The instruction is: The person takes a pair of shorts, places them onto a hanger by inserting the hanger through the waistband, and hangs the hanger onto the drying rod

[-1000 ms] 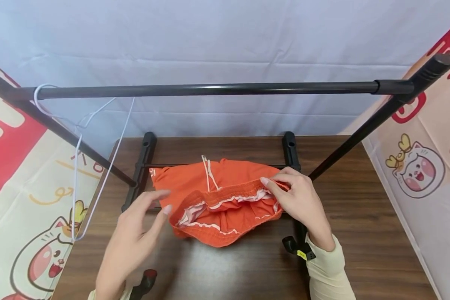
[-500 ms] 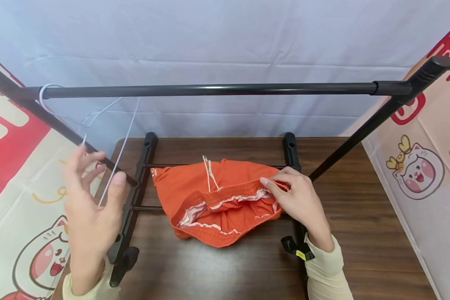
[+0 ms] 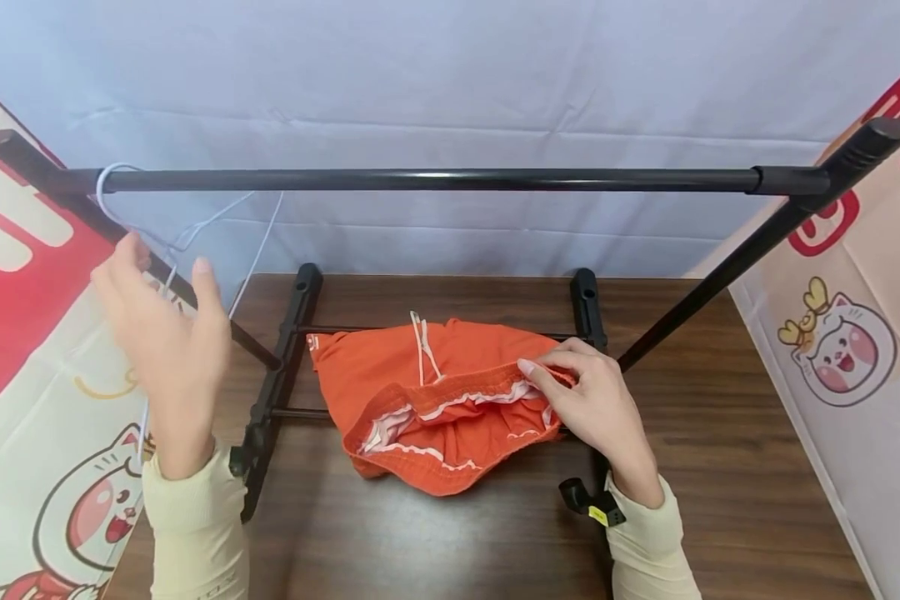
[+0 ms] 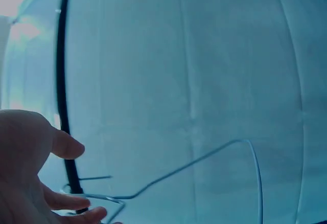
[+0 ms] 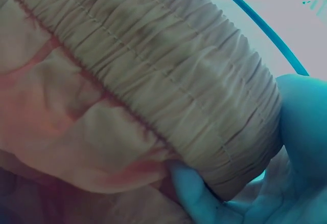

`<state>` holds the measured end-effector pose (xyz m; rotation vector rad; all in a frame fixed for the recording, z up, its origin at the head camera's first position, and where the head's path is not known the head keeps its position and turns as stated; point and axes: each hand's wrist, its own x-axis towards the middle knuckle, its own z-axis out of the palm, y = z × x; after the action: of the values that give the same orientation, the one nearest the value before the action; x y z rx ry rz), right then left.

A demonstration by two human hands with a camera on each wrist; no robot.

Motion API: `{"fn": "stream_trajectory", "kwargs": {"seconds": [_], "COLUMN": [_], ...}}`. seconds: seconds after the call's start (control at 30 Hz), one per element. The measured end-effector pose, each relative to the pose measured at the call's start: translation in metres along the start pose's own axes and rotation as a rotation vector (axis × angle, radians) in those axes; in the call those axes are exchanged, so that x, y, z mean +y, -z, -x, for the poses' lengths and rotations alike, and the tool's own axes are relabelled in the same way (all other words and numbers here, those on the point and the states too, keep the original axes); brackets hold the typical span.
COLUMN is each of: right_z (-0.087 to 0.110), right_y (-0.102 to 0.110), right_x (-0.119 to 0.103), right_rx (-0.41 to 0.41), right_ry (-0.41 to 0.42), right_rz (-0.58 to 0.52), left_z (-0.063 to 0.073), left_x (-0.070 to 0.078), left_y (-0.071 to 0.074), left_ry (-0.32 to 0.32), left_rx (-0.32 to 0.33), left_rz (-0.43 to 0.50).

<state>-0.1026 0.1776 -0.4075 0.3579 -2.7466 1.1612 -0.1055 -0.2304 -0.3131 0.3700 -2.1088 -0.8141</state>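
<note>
Orange shorts with a pale drawstring lie over the rack's lower bars, the elastic waist gaping toward me. My right hand pinches the right end of the waistband, thumb on top; the right wrist view shows the gathered waistband close up between thumb and fingers. At the left, my left hand is raised with spread fingers, holding nothing. Right by its fingertips hangs a white wire hanger, hooked on the rail's left end. In the left wrist view, the hanger's wire runs beyond the fingers.
A black garment rack spans the view with its top rail and slanted posts on both sides. Its feet stand on a brown wooden tabletop. Behind hangs a pale cloth; printed cartoon panels flank both sides.
My left hand has moved away from the shorts, left and up to the hanger, its fingers opening out. The right hand keeps its hold on the waistband, and the shorts stay put.
</note>
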Motion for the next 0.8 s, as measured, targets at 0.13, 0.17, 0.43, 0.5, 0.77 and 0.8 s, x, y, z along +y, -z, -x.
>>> {"fn": "stream_trajectory", "kwargs": {"seconds": [0.13, 0.17, 0.43, 0.5, 0.77, 0.8], "right_z": [0.000, 0.000, -0.002, -0.003, -0.002, -0.002], "right_y": [-0.001, 0.000, -0.001, -0.002, -0.002, -0.002], "right_x": [0.000, -0.001, -0.002, -0.003, -0.005, -0.004], "right_rx": [-0.011, -0.014, -0.033, -0.033, -0.045, -0.047], "right_ry": [0.003, 0.004, 0.014, 0.017, 0.016, 0.014], "right_rz": [0.005, 0.004, -0.006, -0.009, -0.015, -0.015], "left_z": [-0.015, -0.019, -0.045, -0.051, -0.071, -0.072], "left_x": [-0.006, -0.006, -0.008, -0.010, -0.016, -0.017], "left_y": [-0.009, -0.011, -0.013, -0.013, -0.011, -0.010], "left_ry": [0.041, 0.072, 0.189, 0.157, 0.223, 0.232], "left_rx": [-0.025, -0.038, -0.149, -0.180, -0.462, -0.485], "left_rz": [-0.096, -0.117, -0.188, -0.206, -0.154, -0.131]}}
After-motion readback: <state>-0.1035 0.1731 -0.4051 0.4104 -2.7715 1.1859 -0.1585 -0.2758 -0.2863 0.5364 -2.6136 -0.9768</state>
